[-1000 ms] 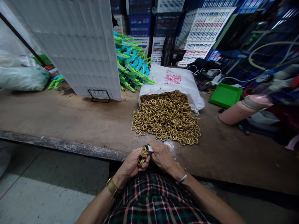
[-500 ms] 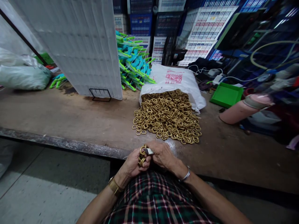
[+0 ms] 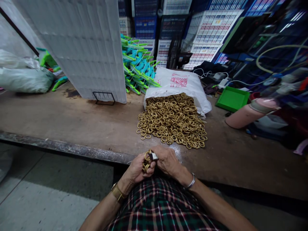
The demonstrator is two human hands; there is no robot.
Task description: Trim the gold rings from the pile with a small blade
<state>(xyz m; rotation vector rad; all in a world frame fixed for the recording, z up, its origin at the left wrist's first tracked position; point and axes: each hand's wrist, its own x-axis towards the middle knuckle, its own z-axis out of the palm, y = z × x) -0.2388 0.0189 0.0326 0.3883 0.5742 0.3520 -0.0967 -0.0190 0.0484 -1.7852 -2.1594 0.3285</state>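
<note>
My left hand is closed around several gold-coloured rings at the table's front edge, just above my lap. My right hand meets it from the right, its fingers curled. Between the two hands shows a small flat piece, dark at one end and whitish at the other; my right fingers pinch it against a ring. Its kind is too small to make out. Beyond my hands, a heap of the same rings spills from the mouth of a white sack with red print.
A tall white panel stands on a black wire stand at the left. Green-and-turquoise plastic pieces are piled behind it. To the right are a green tray and a leaning pink bottle. Stacked crates line the back.
The view has shifted very slightly. Both hands stay together in nearly the same place, and the small piece between them shows a little more of its dark end.
</note>
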